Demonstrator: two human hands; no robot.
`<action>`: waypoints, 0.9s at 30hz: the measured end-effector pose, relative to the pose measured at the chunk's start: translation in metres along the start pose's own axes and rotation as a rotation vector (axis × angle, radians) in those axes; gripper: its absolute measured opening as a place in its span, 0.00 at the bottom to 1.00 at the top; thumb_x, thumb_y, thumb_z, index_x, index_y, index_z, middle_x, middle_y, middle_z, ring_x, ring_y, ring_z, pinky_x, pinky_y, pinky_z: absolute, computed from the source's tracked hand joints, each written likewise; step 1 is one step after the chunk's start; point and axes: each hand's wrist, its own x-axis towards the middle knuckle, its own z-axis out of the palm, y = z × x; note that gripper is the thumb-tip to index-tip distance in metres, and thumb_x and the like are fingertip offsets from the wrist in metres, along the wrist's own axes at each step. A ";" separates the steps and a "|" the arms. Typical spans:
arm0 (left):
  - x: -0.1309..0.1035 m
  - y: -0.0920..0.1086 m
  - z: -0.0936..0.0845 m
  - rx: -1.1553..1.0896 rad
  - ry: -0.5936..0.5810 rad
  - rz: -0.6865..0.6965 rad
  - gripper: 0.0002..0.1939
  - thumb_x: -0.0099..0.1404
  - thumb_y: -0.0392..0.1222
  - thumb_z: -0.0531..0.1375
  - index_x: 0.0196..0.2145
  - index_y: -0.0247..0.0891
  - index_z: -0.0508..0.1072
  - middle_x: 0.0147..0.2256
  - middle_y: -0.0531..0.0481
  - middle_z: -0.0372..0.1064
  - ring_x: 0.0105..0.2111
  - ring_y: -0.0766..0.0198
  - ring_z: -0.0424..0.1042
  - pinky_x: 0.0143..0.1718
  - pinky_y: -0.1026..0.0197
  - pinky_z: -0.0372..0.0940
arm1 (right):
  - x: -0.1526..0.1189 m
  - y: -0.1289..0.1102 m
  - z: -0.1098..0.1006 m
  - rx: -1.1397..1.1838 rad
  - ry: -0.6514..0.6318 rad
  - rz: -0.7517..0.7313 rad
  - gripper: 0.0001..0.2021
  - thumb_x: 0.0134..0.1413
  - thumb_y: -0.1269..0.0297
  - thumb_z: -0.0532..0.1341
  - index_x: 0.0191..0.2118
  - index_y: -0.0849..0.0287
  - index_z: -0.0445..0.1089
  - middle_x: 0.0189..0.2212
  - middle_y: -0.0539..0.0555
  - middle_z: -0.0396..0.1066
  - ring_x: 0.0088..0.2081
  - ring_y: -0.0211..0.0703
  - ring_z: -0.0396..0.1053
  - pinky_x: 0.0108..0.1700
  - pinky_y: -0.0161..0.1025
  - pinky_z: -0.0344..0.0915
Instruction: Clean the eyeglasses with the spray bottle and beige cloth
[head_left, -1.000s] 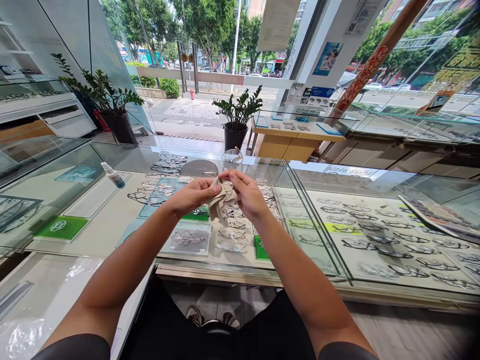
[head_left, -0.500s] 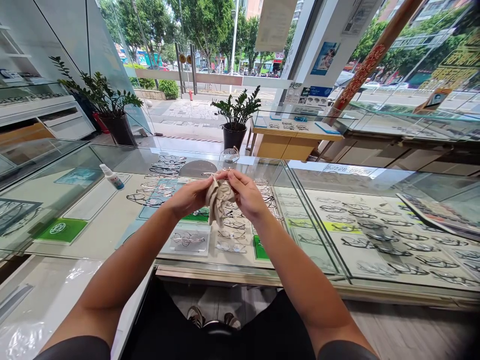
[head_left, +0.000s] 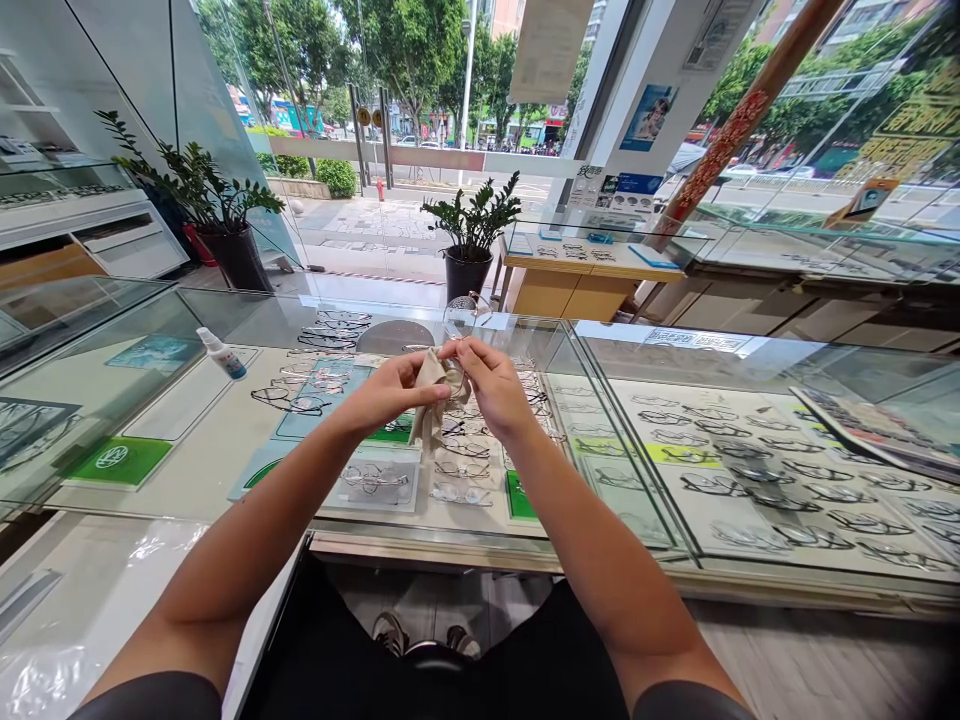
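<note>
Above the glass display counter, my left hand (head_left: 390, 392) is closed on a crumpled beige cleaning cloth (head_left: 426, 425), its thumb pressed over the folds. My right hand (head_left: 491, 385), fingers pinched together, grips a pair of thin-rimmed glasses (head_left: 459, 318). One round lens sticks up beyond my fingertips; the rest of the glasses is hidden by the cloth and fingers. Both hands touch at the cloth. Rows of spectacle frames (head_left: 461, 470) lie inside the case below them.
A white spray bottle (head_left: 223, 355) with a blue base stands on the counter at left. A potted plant (head_left: 470, 265) is beyond the counter. At right, a printed booklet (head_left: 874, 430) lies on the glass over more frames.
My left hand has opened out slightly and its thumb now lies across the cloth. The glasses have tilted a little to the right, and more of the frame shows.
</note>
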 end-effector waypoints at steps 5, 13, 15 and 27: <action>0.002 -0.002 0.002 0.013 0.094 0.042 0.28 0.63 0.54 0.77 0.51 0.40 0.70 0.32 0.53 0.75 0.29 0.65 0.70 0.31 0.64 0.62 | 0.001 0.001 -0.003 0.020 0.037 -0.022 0.19 0.65 0.40 0.69 0.37 0.52 0.82 0.38 0.51 0.75 0.40 0.43 0.67 0.46 0.41 0.65; 0.003 -0.002 0.003 0.018 0.313 0.070 0.22 0.68 0.60 0.71 0.42 0.40 0.73 0.27 0.58 0.61 0.24 0.69 0.54 0.26 0.65 0.51 | 0.001 0.000 -0.005 -0.003 0.058 -0.020 0.17 0.70 0.44 0.66 0.38 0.50 0.82 0.39 0.51 0.74 0.40 0.43 0.67 0.48 0.41 0.67; 0.003 0.000 0.005 -0.023 0.333 0.060 0.21 0.67 0.60 0.71 0.42 0.40 0.73 0.28 0.57 0.62 0.25 0.68 0.55 0.26 0.65 0.51 | 0.002 0.000 -0.005 -0.005 0.056 0.012 0.18 0.68 0.42 0.66 0.38 0.51 0.82 0.41 0.51 0.76 0.41 0.44 0.67 0.47 0.41 0.67; 0.002 0.006 0.001 -0.028 0.368 0.068 0.17 0.65 0.53 0.71 0.34 0.40 0.70 0.30 0.55 0.65 0.28 0.68 0.60 0.29 0.66 0.56 | 0.002 -0.004 -0.008 -0.057 0.049 0.045 0.19 0.65 0.39 0.68 0.38 0.51 0.82 0.44 0.52 0.77 0.46 0.45 0.68 0.48 0.40 0.65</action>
